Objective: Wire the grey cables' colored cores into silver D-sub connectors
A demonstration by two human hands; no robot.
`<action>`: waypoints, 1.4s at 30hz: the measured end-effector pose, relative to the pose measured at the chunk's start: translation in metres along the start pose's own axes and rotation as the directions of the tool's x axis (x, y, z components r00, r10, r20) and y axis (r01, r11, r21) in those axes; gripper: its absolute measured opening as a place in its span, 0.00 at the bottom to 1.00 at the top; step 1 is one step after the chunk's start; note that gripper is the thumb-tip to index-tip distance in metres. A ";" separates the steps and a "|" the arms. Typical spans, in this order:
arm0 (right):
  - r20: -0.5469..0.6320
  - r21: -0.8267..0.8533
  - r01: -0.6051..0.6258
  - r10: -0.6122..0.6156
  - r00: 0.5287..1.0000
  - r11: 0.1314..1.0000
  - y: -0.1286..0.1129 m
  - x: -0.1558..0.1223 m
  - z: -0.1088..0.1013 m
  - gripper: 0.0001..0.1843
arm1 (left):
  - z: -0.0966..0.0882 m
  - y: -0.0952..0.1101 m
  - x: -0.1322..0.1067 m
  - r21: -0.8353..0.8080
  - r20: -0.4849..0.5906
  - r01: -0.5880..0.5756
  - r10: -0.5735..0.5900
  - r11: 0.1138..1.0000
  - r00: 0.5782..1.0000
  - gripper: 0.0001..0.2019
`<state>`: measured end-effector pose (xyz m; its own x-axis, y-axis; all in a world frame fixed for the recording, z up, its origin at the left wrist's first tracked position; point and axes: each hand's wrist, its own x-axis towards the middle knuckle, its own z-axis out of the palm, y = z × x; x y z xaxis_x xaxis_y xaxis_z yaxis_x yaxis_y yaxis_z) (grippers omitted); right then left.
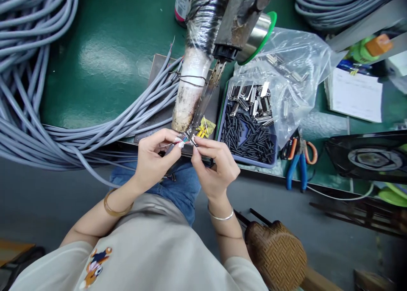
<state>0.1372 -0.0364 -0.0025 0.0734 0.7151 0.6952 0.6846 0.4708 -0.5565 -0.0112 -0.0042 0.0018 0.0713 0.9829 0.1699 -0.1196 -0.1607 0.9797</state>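
Note:
My left hand [154,157] pinches the stripped end of a grey cable [95,172], where thin coloured wires fan out between my fingertips. My right hand [216,166] is closed on a small metal connector [193,141], pressed against those wire ends. Both hands meet just below the tip of a soldering tool [206,93], which hangs from a wrapped white tube [190,87]. A small yellow piece [205,127] lies right behind my fingers.
Grey cable coils [28,49] fill the left of the green bench [108,57]. A blue tray [246,134] of black sleeves and metal connectors sits to the right under a plastic bag [292,66]. Blue-handled cutters [299,159] lie near the bench edge. A wicker stool [275,253] stands below.

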 end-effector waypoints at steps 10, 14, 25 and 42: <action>0.059 -0.059 0.036 -0.033 0.998 0.998 -0.002 -0.002 -0.003 0.12 | -0.003 0.005 0.001 -0.001 0.029 0.103 -0.103 0.995 0.994 0.04; 0.066 -0.045 0.013 -0.010 0.998 0.999 -0.001 -0.001 -0.003 0.11 | -0.003 0.005 0.001 0.011 0.025 0.125 -0.125 0.992 0.992 0.05; 0.060 -0.053 0.017 -0.014 0.998 0.998 -0.003 0.003 -0.004 0.11 | 0.000 0.011 0.005 0.038 -0.003 0.099 -0.099 0.994 0.995 0.04; 0.079 -0.031 -0.010 0.012 0.997 0.999 -0.002 -0.001 -0.004 0.11 | -0.003 0.007 -0.002 0.188 0.070 0.013 -0.026 0.982 0.997 0.02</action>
<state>0.1392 -0.0402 -0.0003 0.0244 0.7592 0.6504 0.7063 0.4473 -0.5487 -0.0150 -0.0074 0.0084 0.1433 0.9780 0.1513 0.0699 -0.1625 0.9842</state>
